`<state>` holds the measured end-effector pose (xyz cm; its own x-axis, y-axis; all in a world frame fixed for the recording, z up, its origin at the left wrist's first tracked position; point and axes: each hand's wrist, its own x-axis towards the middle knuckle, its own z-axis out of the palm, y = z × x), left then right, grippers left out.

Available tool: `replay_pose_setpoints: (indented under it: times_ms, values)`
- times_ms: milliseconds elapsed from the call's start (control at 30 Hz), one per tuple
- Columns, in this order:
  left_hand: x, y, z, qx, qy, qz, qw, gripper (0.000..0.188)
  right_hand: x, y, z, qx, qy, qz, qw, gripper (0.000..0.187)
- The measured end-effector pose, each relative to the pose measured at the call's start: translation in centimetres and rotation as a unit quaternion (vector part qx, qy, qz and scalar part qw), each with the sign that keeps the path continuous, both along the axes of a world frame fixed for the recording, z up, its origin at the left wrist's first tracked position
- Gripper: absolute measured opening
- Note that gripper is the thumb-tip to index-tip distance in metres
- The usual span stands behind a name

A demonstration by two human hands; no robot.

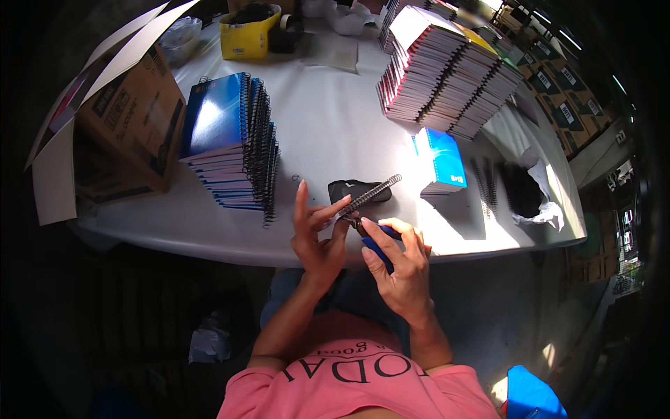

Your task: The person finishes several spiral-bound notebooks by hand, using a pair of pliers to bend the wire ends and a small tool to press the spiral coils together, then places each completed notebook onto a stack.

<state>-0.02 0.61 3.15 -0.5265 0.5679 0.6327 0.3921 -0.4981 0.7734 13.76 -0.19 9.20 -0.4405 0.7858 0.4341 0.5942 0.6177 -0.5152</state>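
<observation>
My left hand [317,234] pinches the near end of a black wire spiral [368,196] between thumb and fingertips, the index finger standing straight up. The spiral slants up and away to the right, over the table's [328,119] front edge. My right hand [398,262] is closed around blue-handled pliers [373,241], whose nose meets the spiral's near end right by my left fingers. I cannot tell whether the nose is clamped on the wire.

Just behind the spiral lies a dark, flat thing [356,190] on the table. To its left stands a leaning stack of blue notebooks [230,143] with black spiral bindings; to its right one blue notebook [441,159] lies flat. Beyond that, loose spirals [486,183] and a black bag [522,190] sit near the right edge. At the far side is a big stack of unbound pads [447,70], a yellow tub [248,31] and, on the left, an open cardboard box [129,112].
</observation>
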Motion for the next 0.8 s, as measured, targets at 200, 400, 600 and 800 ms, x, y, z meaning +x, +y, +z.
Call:
replay_pose_setpoints:
  times_ms: [200,400,600,800]
  values:
    - [0.1,-0.3,-0.1,-0.008,-0.007,-0.032,0.999,0.082,0.1,0.2,-0.3,-0.199,0.13,0.073,0.969,0.037]
    - [0.0,0.0,-0.7,0.009,0.01,-0.01,1.0,0.085,1.3,1.2,-1.9,-0.544,0.35,0.175,0.742,0.038]
    - [-0.9,0.5,1.2,0.045,-0.18,-0.032,0.982,0.075,6.0,3.5,-5.9,-0.073,-0.017,-0.1,0.992,0.036]
    - [-0.8,-0.8,3.5,0.022,-0.292,-0.086,0.952,0.052,5.7,5.6,-6.3,-0.052,-0.163,-0.207,0.963,0.051]
